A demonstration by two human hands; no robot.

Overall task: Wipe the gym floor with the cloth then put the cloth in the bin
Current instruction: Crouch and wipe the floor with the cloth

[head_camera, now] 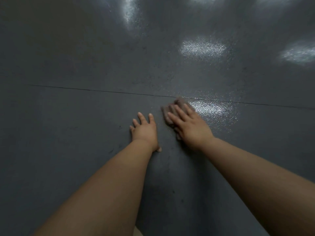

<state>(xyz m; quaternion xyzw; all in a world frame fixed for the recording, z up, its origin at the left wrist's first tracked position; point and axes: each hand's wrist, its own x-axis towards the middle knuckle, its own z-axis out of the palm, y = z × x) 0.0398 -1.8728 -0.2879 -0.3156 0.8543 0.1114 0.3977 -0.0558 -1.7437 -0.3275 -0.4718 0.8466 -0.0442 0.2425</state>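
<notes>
Down on the floor, under our right hand [189, 126], sits the cloth [172, 108]: fingers straight and spread, palm flat on top, pressing it rather than gripping it. Cloth is small, brownish-grey, bunched, blurred at the edges, so we judge a wipe stroke is under way. It lies right at the thin seam [85, 89] crossing the gym floor [85, 57], touching or just short of it, can't tell which. Left hand [144, 130] is beside it, near but not touching the cloth, fingers straight and splayed, palm planted on the mat, holding nothing, looks like bracing support.

Handling call: cloth reads soft, light, limp, no stiffness; it will crumple and fold under pressure, so flat-palm contact spreads it best for wiping. For the bin step we would gather it from the top middle with curled fingers, anywhere works, nothing fragile. Floor is dark, pebbled, with glossy light patches [203, 48] beyond the seam and one just right of the cloth; could be damp or just reflections, can't tell. Bin not in view
</notes>
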